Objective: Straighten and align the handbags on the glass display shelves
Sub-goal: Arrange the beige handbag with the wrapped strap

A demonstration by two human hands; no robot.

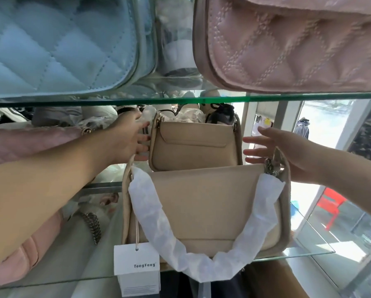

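Two beige handbags stand one behind the other on the lower glass shelf (309,252). The front beige bag (208,203) is larger, its strap wrapped in white paper, with a white TongFeng tag (136,263) hanging over the shelf edge. The rear beige bag (193,145) is smaller and upright. My left hand (128,140) touches the rear bag's left side, fingers spread. My right hand (277,151) hovers open just right of that bag, above the front bag's chain ring, fingers apart and holding nothing.
On the upper glass shelf (201,100) sit a light blue quilted bag (57,44) at left and a pink quilted bag (298,46) at right. A pink bag (25,143) lies left on the lower shelf, another pink bag (23,261) with a chain below it. Windows stand at right.
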